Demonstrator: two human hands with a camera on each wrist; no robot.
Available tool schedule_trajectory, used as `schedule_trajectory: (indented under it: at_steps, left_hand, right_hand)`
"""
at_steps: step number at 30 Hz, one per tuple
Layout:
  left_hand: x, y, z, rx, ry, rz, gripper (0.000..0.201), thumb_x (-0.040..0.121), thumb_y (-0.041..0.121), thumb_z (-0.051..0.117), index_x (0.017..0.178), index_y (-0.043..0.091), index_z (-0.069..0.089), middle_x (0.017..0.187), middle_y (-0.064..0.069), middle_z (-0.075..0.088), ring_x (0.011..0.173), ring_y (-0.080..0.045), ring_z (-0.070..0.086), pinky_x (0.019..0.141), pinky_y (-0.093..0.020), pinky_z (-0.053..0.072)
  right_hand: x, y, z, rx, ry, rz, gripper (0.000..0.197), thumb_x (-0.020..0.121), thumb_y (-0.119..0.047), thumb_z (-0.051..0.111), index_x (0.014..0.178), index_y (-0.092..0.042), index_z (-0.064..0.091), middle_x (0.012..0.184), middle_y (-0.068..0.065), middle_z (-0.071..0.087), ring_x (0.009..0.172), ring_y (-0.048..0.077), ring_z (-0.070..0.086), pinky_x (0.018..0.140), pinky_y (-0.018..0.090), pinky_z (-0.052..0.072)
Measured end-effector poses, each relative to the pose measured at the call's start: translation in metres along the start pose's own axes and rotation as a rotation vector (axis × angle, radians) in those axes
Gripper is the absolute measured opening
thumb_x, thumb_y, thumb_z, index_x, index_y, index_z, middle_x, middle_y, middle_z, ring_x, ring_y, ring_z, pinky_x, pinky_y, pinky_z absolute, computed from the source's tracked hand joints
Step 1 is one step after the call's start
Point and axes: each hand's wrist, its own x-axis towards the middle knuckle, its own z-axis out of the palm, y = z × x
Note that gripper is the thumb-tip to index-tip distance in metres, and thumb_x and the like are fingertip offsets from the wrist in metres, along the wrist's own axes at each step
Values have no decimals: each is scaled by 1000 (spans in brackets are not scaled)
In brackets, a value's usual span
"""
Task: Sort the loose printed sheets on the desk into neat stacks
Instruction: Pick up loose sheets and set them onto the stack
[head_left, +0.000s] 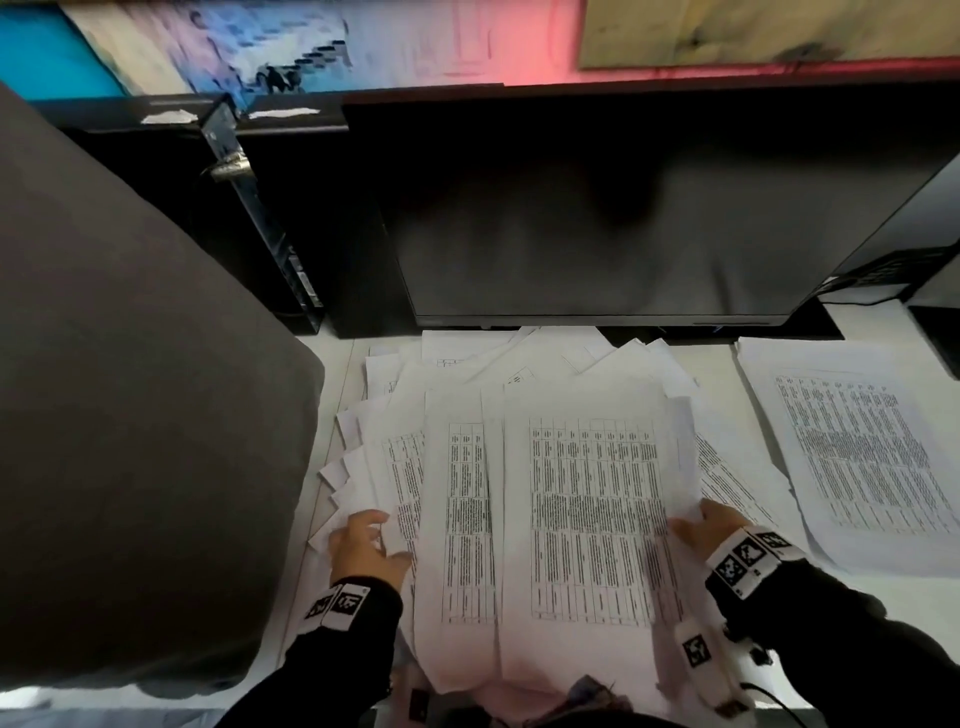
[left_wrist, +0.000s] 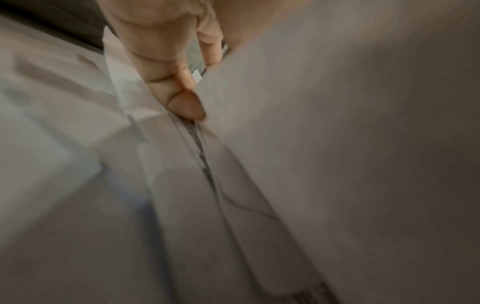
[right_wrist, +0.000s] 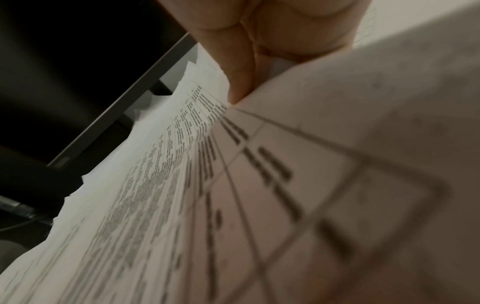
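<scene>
A loose, fanned pile of printed sheets (head_left: 587, 509) with tables of text lies on the white desk (head_left: 335, 364) in front of me. My left hand (head_left: 363, 545) is at the pile's left edge, its bent fingers (left_wrist: 187, 102) gripping the raised top sheets (left_wrist: 337, 144). My right hand (head_left: 711, 525) pinches the right edge of the top sheets, and its fingers (right_wrist: 233, 67) lie on the printed paper (right_wrist: 155, 205). A squared stack of sheets (head_left: 857, 457) rests to the right. Both thumbs are hidden by paper in the wrist views.
A dark monitor (head_left: 623, 218) stands just behind the pile, with some sheet corners tucked under its lower edge. A large grey padded surface (head_left: 130, 415) fills the left side. A black computer case (head_left: 270, 234) stands at the back left.
</scene>
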Motion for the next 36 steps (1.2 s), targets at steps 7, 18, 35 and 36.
schedule_trajectory:
  at_steps: [7,18,35,36]
  left_hand:
    - [-7,10,9,76,-131,-20,19,81,17,66,96,25,59,103,-9,55,70,-21,54,82,-27,48]
    - [-7,6,4,-32,-155,73,60,86,-5,52,126,39,40,106,-4,62,91,-20,60,88,-29,46]
    - [4,-7,-1,56,-334,99,18,87,11,59,92,29,58,101,3,69,102,-19,64,97,-39,47]
    - [2,-4,1,35,-348,113,22,86,9,60,89,31,57,98,4,69,101,-19,64,97,-38,48]
  right_hand:
    - [-7,-8,13,8,-125,-50,39,91,-30,53,121,-5,54,98,8,66,80,21,58,80,33,49]
    - [-8,-12,20,108,-58,-12,40,90,-28,55,121,-3,55,101,13,63,87,23,56,82,31,44]
    - [-16,-11,4,-53,-77,-46,46,90,-26,54,131,-5,46,123,14,60,112,30,57,96,36,46]
    - [-17,-13,7,-63,-96,-56,46,91,-28,54,130,-5,47,122,14,61,110,29,57,94,35,47]
